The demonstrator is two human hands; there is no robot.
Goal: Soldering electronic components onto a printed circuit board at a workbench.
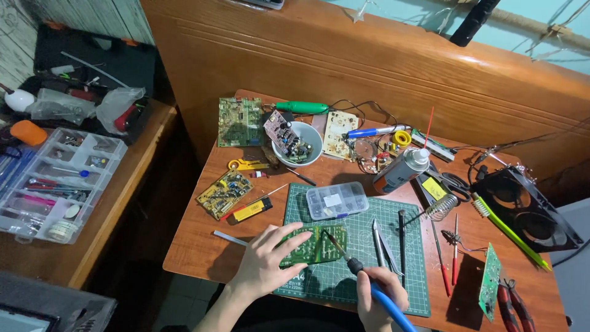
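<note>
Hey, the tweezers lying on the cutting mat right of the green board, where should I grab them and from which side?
Probably pinch the tweezers near their far, joined end, coming from above. They lie flat on the green cutting mat, points toward you, with a dark probe close on their right. The right hand holding the soldering iron sits by the points, so the far end looks freer.

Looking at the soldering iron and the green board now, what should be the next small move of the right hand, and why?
Probably lower the iron tip slightly onto the green board. The right hand holds the soldering iron angled at the board, and the left hand presses the board flat on the cutting mat.
</note>
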